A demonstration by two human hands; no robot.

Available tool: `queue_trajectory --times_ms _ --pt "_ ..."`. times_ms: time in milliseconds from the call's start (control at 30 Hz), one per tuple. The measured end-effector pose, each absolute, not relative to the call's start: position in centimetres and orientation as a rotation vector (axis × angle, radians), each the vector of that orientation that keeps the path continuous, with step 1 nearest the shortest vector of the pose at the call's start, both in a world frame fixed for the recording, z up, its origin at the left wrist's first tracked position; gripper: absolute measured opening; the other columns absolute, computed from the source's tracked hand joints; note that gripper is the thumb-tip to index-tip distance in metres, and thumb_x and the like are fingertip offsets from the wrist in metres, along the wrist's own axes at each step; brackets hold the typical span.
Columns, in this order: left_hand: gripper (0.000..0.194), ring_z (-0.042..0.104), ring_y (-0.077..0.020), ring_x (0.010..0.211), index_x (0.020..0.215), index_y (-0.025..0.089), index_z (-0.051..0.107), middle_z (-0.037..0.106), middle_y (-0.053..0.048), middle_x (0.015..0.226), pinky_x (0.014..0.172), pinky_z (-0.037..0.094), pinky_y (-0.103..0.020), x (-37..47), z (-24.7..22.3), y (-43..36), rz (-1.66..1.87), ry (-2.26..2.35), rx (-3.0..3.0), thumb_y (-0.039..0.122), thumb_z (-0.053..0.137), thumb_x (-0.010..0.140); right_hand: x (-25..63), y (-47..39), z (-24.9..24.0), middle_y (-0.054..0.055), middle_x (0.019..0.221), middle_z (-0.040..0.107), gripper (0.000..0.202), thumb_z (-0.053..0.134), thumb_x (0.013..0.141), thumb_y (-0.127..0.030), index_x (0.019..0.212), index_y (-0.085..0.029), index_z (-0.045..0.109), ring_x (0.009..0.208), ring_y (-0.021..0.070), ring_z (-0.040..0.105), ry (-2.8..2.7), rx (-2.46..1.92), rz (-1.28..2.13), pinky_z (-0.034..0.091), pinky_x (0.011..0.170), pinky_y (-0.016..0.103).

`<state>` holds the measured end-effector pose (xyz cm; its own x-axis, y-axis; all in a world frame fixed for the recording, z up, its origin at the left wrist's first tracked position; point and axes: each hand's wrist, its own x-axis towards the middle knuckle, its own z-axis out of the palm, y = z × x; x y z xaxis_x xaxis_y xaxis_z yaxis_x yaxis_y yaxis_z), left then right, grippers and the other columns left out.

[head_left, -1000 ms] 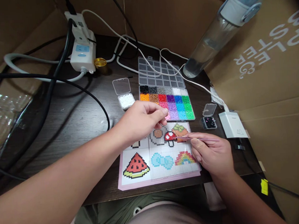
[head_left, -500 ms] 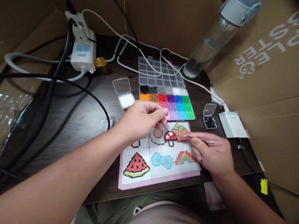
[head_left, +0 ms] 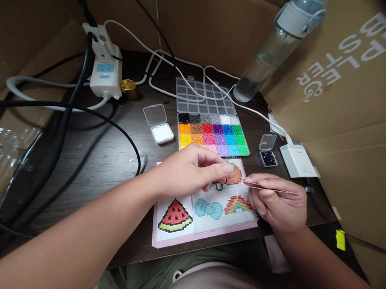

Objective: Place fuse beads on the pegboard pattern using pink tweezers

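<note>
Dim, soft light leaves a pale sheen on the dark table point(head_left: 98, 151) and glints on the clear plastic point(head_left: 4, 150) — the black cable point(head_left: 114, 120) throws a soft-edged shadow. The upper right corner falls to black, wide-angle distortion stretches the bottle point(head_left: 267, 50) — fine beads point(head_left: 218, 129) look slightly soft

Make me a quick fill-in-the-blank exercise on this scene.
The right hand holds the ____. The lid of the bead box is ____. The small box left of the bead box holds ____ beads. The cup beside the power strip is ____.
Missing words: tweezers; open; white; gold.
</note>
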<state>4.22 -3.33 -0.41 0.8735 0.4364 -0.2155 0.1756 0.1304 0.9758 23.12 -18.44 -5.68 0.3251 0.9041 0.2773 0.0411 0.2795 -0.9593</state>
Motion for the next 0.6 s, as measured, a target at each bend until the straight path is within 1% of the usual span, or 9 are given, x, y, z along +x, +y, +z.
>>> queue_trajectory --times_ms 67,133,267,400,500,600 --pt "0.022 0.053 -0.0090 0.053 0.083 0.019 0.077 0.072 -0.002 0.077 0.050 0.044 -0.021 4.21 -0.33 -3.41 0.164 0.499 1.394 0.034 0.063 0.089 23.06 -18.34 -5.54 0.008 0.099 0.080 0.011 0.072 0.089 -0.025 0.096 -0.031 0.078 0.034 0.0047 0.048 -1.092 -1.122 0.783 0.041 0.034 0.023" --pt "0.022 0.052 -0.0083 0.052 0.082 0.018 0.077 0.072 -0.003 0.078 0.049 0.042 -0.020 4.19 -0.31 -3.51 0.139 0.492 1.347 0.034 0.063 0.088 23.08 -18.28 -5.51 0.007 0.101 0.079 0.014 0.071 0.090 -0.025 0.099 -0.033 0.078 0.034 0.0046 0.048 -1.104 -1.103 0.802 0.041 0.034 0.023" --pt "0.020 0.048 -0.0065 0.050 0.075 0.017 0.074 0.068 -0.001 0.070 0.047 0.038 -0.018 4.11 -0.48 -3.68 0.114 0.491 1.279 0.030 0.066 0.087 23.12 -18.29 -5.66 0.006 0.104 0.079 0.018 0.068 0.092 -0.023 0.103 -0.034 0.077 0.036 0.0046 0.049 -1.130 -1.078 0.818 0.041 0.035 0.023" --pt "0.022 0.048 -0.0065 0.048 0.069 0.016 0.070 0.063 0.001 0.061 0.045 0.038 -0.017 4.19 -0.72 -3.74 0.105 0.506 1.299 0.029 0.066 0.086 23.02 -18.34 -5.76 0.007 0.103 0.078 0.015 0.069 0.091 -0.026 0.102 -0.033 0.076 0.035 0.0052 0.049 -1.106 -1.101 0.794 0.043 0.036 0.024" --pt "0.023 0.049 -0.0068 0.050 0.067 0.016 0.068 0.062 0.001 0.061 0.046 0.040 -0.017 4.39 -0.79 -3.68 0.117 0.543 1.325 0.027 0.064 0.087 22.94 -18.25 -5.57 0.007 0.102 0.078 0.014 0.069 0.091 -0.031 0.104 -0.033 0.076 0.037 0.0062 0.050 -1.053 -1.100 0.775 0.044 0.037 0.026" --pt "0.025 0.050 -0.0069 0.051 0.065 0.015 0.066 0.063 0.000 0.063 0.047 0.041 -0.017 4.54 -0.80 -3.45 0.201 0.624 1.330 0.024 0.063 0.088 23.03 -18.06 -5.11 0.005 0.094 0.079 0.015 0.068 0.092 -0.033 0.104 -0.032 0.075 0.037 0.0076 0.051 -0.973 -1.143 0.752 0.044 0.036 0.024"
